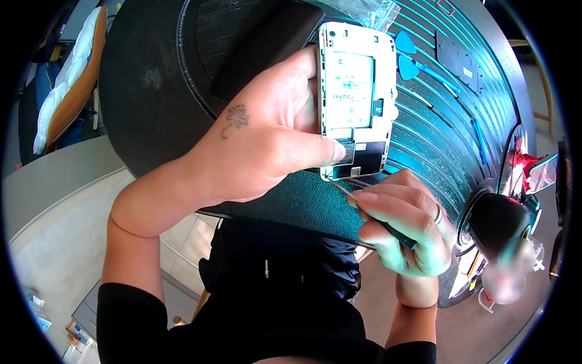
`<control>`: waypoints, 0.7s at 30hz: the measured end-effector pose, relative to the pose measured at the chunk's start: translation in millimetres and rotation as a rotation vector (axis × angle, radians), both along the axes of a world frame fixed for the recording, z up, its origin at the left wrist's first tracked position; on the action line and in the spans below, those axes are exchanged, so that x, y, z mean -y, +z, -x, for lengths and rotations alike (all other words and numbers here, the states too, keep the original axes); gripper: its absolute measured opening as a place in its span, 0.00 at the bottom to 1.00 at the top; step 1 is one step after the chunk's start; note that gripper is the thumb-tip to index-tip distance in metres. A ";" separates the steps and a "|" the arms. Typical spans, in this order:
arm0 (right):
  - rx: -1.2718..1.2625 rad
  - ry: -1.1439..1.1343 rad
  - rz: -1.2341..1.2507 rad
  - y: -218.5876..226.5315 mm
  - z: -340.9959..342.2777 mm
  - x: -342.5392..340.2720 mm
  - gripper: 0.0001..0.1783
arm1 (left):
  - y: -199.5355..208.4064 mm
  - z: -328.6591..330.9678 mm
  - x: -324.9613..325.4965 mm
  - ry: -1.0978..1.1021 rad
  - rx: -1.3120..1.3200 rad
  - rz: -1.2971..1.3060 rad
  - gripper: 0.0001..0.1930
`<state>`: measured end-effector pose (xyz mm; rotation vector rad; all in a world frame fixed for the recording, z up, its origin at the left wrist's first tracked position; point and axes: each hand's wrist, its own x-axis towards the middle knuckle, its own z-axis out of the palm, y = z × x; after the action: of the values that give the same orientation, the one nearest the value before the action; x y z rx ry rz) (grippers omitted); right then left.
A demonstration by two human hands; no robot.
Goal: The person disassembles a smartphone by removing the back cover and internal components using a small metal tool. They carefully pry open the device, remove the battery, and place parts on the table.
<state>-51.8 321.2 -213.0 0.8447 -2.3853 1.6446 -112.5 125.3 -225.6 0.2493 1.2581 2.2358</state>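
Observation:
My left hand (267,130) is closed around a smartphone (380,67) with its back cover off, thumb pressed on its lower inner part. The white frame, the battery recess and a small dark card slot face up. In my right hand (412,224), which wears a ring, a thin metal pry tool (343,190) with a dark handle is pinched. Its tip meets the lower left corner of the phone. Both hands are over the near edge of the dark ridged table.
Two blue triangular picks (406,43), blue pry sticks (480,139) and a dark phone back cover (458,60) lie on the ridged table (424,145). A clear plastic bag (364,11) is at the far edge. To the left stands a chair with a white cushion (66,79).

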 end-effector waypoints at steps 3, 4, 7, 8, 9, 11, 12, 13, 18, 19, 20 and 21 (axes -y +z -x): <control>-0.021 -0.001 -0.011 -2.8 0.2 1.2 0.21 | -0.9 -0.7 0.2 -0.003 -0.036 0.005 0.40; -0.044 0.001 -0.020 -4.2 0.5 1.2 0.22 | -1.9 -1.2 -0.2 0.009 -0.044 -0.001 0.39; -0.122 -0.015 -0.087 -6.3 1.1 0.4 0.21 | -5.9 -3.0 -0.5 0.056 -0.077 -0.010 0.39; -0.155 -0.035 -0.137 -6.0 0.1 -0.5 0.21 | -7.3 -3.1 0.0 0.077 -0.094 -0.007 0.38; -0.182 -0.055 -0.182 -6.2 -1.3 -0.6 0.20 | -8.6 -3.2 0.0 0.094 -0.109 -0.005 0.38; -0.228 -0.090 -0.266 -6.2 -3.4 1.4 0.18 | -8.3 -4.6 -0.3 0.131 -0.139 0.007 0.36; -0.249 -0.106 -0.303 -5.9 -4.5 3.0 0.17 | -7.2 -5.9 -0.9 0.150 -0.154 0.015 0.36; -0.252 -0.113 -0.318 -4.2 -5.1 5.0 0.16 | -6.5 -7.0 -1.5 0.169 -0.169 0.022 0.35; -0.241 -0.157 -0.381 -1.0 -7.2 10.0 0.15 | -6.7 -12.4 -2.0 0.217 -0.212 0.078 0.36; -0.249 -0.167 -0.378 -2.1 -6.7 9.7 0.15 | -4.5 -14.2 -2.4 0.225 -0.205 0.087 0.36; -0.258 -0.176 -0.375 -4.3 -5.6 9.3 0.15 | -3.0 -14.9 -2.5 0.233 -0.197 0.095 0.36; -0.249 -0.177 -0.382 -4.4 -5.1 8.8 0.15 | -2.2 -14.7 -2.0 0.235 -0.209 0.108 0.36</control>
<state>-46.7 312.4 -217.4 0.8055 -2.5399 0.9727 -97.8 127.3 -227.8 0.3149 1.5862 2.3764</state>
